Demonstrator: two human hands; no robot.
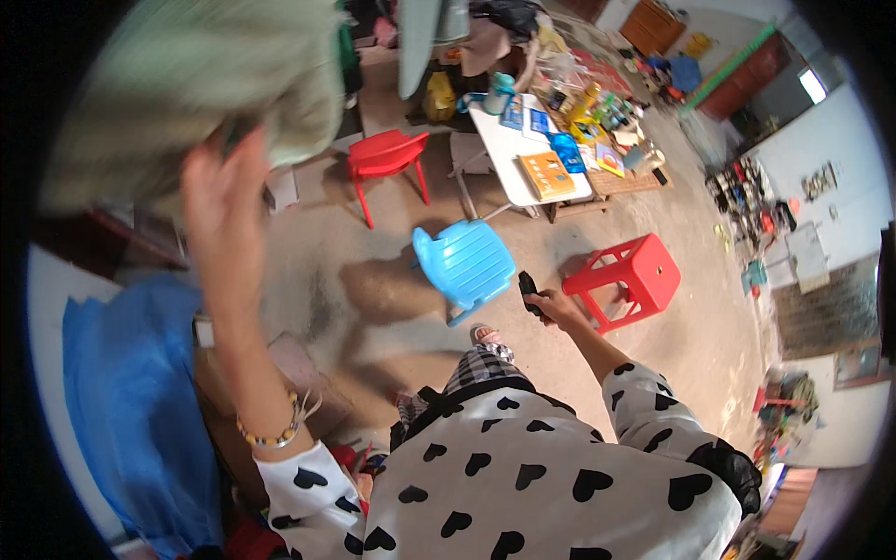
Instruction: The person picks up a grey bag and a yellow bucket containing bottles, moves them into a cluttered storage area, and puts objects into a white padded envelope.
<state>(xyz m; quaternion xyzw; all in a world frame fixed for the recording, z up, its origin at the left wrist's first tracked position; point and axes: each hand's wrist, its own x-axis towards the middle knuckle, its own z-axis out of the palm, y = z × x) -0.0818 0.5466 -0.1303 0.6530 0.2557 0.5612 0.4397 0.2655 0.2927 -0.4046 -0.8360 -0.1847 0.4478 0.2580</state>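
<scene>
Head view: at upper left, the left hand (pixel 219 201) reaches up with fingers closed into a pale green, blurred cloth (pixel 201 79). At centre, the right hand (pixel 551 306) has fingers wrapped around a small black oblong object (pixel 528 289) above the bare concrete floor (pixel 653 364), near a light blue plastic chair (pixel 467 263), a red plastic stool (pixel 637 275) and a cluttered white desk (pixel 509 154).

The floor is bare grey concrete (pixel 373 280). A small red plastic chair (pixel 387 159), a light blue plastic chair (pixel 467 263) and a red plastic stool (pixel 639 275) stand on it. A white folding table (pixel 509 154) holds books. Pale walls (pixel 840 140) have one bright window (pixel 812 84).
</scene>
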